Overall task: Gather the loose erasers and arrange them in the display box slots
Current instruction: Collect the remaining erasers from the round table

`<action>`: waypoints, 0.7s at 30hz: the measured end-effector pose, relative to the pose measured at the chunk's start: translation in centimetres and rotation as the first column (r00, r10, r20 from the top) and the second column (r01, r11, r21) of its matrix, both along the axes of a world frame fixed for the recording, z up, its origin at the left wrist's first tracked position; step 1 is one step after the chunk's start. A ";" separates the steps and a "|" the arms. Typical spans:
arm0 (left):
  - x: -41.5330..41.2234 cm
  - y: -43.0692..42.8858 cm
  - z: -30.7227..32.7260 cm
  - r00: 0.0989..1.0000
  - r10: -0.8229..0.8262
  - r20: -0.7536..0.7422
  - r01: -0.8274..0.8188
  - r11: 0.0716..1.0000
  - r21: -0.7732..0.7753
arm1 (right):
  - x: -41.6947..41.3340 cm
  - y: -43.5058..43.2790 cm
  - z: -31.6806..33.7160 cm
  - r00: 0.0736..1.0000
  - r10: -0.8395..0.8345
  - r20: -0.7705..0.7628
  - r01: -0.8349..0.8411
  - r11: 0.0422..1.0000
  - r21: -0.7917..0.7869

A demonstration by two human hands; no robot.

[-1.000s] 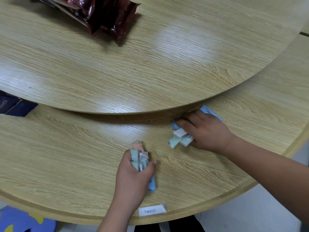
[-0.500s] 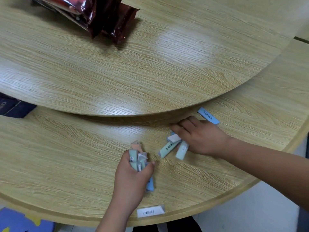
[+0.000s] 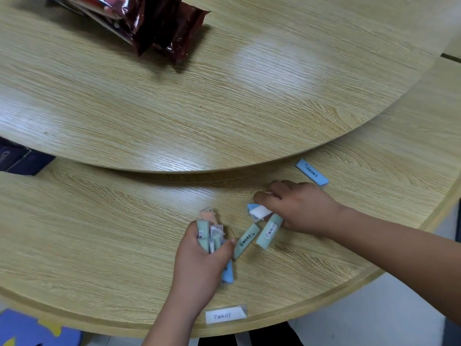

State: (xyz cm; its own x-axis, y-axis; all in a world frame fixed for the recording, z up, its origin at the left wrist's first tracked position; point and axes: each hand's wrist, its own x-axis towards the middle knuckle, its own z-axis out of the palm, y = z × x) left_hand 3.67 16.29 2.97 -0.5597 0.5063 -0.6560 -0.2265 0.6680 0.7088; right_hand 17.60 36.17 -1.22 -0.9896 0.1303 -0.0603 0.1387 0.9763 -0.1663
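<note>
Gripping a bundle of pale green, white and peach wrapped erasers (image 3: pixel 208 233), the left hand (image 3: pixel 199 265) is clamped round them near the worktop's (image 3: pixel 99 233) front edge. The right hand (image 3: pixel 299 208) curls over a small white eraser (image 3: pixel 260 211) (pinched or merely raked, I cannot tell). It has dragged two long pale green erasers (image 3: pixel 269 233) closer, leaving a blue rectangular eraser (image 3: pixel 311 174) uncovered behind. A white labelled eraser (image 3: pixel 225 313) waits at the front rim, so gathering looks unfinished.
</note>
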 end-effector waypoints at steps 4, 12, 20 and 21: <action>-0.1 0.3 -0.5 1.000 -0.013 -0.014 0.013 1.000 -0.011 | -0.1 0.3 -0.2 0.999 -0.032 -0.020 0.032 0.999 0.022; 0.2 0.7 -0.4 0.999 0.022 -0.041 -0.024 0.999 -0.031 | 0.9 -0.6 -1.0 0.999 -0.054 0.002 0.054 0.997 0.064; 0.0 -0.1 -0.1 0.998 0.058 -0.029 -0.060 0.997 -0.048 | 1.3 -0.8 -0.8 0.996 -0.089 0.011 0.088 0.992 0.088; 0.0 -0.2 -0.1 0.998 0.060 -0.028 -0.062 0.997 -0.049 | 1.3 -0.8 -0.8 0.996 -0.089 0.008 0.088 0.992 0.091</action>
State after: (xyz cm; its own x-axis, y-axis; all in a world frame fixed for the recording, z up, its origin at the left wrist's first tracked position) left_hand 3.67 16.06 2.87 -0.6063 0.4378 -0.6639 -0.2492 0.6882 0.6814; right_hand 18.88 35.42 -2.06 -0.9732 0.2231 -0.0565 0.2270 0.9709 -0.0759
